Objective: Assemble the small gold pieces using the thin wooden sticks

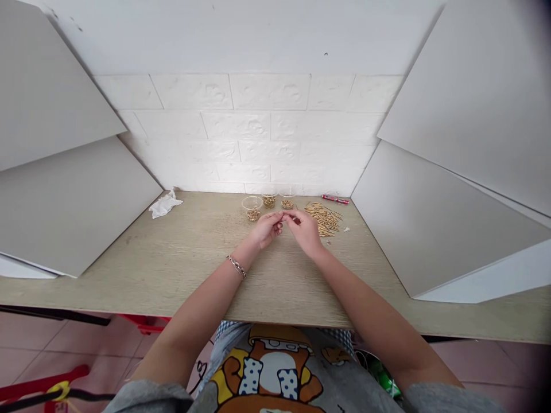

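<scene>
My left hand (267,229) and my right hand (305,230) meet fingertip to fingertip above the table. Both are closed in a pinch, and whatever lies between the fingers is too small to make out. Just right of my right hand spreads a pile of thin gold-coloured sticks, pointed like pen refills (328,219). Behind my hands stand clear cups: one with small gold pieces (253,214) at the left, one with darker gold pieces (269,201) in the middle, and one with a shallow layer of gold pieces (287,204) at the right.
A red patterned tube (335,199) lies by the back wall (267,126). Crumpled white tissue (166,204) rests at the back left of the wooden table (172,258). Grey panels (77,201) enclose both sides. Small white scraps (346,229) lie right of the pile.
</scene>
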The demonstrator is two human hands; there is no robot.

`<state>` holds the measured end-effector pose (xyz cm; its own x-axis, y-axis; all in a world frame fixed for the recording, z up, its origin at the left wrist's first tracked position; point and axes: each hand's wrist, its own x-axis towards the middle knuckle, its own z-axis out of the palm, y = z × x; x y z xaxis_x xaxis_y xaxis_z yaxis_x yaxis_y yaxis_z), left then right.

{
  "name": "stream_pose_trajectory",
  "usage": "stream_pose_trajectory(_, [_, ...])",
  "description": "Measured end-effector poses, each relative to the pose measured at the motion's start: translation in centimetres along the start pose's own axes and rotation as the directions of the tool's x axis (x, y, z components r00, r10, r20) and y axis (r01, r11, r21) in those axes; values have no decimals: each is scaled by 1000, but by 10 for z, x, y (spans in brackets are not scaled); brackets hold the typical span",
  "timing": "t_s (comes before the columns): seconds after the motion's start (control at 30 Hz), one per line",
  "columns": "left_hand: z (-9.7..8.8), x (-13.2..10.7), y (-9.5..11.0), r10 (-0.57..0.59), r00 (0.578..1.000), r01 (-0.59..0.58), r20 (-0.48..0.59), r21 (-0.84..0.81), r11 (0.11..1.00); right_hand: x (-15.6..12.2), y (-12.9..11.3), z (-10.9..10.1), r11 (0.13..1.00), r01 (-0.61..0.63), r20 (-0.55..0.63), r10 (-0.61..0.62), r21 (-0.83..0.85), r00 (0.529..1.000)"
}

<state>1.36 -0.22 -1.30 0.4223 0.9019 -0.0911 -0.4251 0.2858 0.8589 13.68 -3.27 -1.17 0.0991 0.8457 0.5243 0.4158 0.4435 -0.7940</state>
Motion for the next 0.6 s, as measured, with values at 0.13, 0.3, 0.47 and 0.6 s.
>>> stream_pose_trajectory(0.13, [-1, 0, 0, 27, 999, -29, 24, 76, 997, 2, -1, -2, 998, -54, 3, 54, 20, 999])
stream_pose_trajectory(0.3, [0, 0, 2, 117, 991, -128, 66, 203, 971, 6, 1, -5, 988, -111, 58, 105, 106, 993])
stream_pose_trajectory(0.47, [-3, 2, 7, 121, 988, -145, 91, 330, 933, 8, 2, -7, 987, -119, 123, 106, 108, 987])
stream_pose_trajectory(0.6, [-6, 3, 8, 103, 988, -136, 112, 337, 932, 9, 7, -6, 988, -118, 131, 105, 98, 986])
